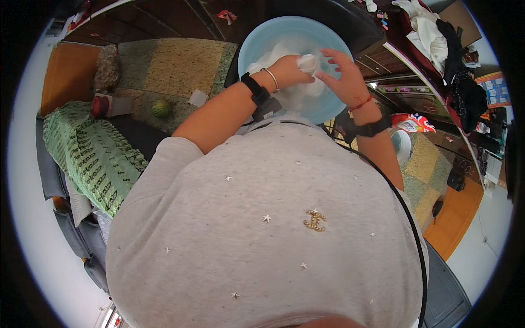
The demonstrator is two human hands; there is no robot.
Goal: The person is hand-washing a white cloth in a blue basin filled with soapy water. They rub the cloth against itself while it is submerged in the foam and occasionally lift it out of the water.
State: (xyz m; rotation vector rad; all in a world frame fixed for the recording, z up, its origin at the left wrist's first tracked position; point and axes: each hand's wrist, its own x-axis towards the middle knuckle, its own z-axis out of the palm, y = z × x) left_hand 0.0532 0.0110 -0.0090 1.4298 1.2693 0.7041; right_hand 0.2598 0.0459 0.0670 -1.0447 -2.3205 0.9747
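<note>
A round light-blue plastic basin [255,37] stands before me, with cloudy water and white cloth [279,52] in it. Above the water, my left hand [289,70] grips a bunched piece of white cloth [307,63], its fingers wrapped around it. My right hand [343,78] is just to the right of that bunch, over the basin, fingers spread and apart, holding nothing that I can see. Black straps circle both wrists. How much cloth lies under the water is hard to make out.
A watermelon [161,108] lies on the tiled floor at left, near a sofa with a green patterned cover [90,156]. A white bucket [400,145] stands at right. Clothes [428,37] lie on the dark table at upper right. A black cable [404,201] runs down my right side.
</note>
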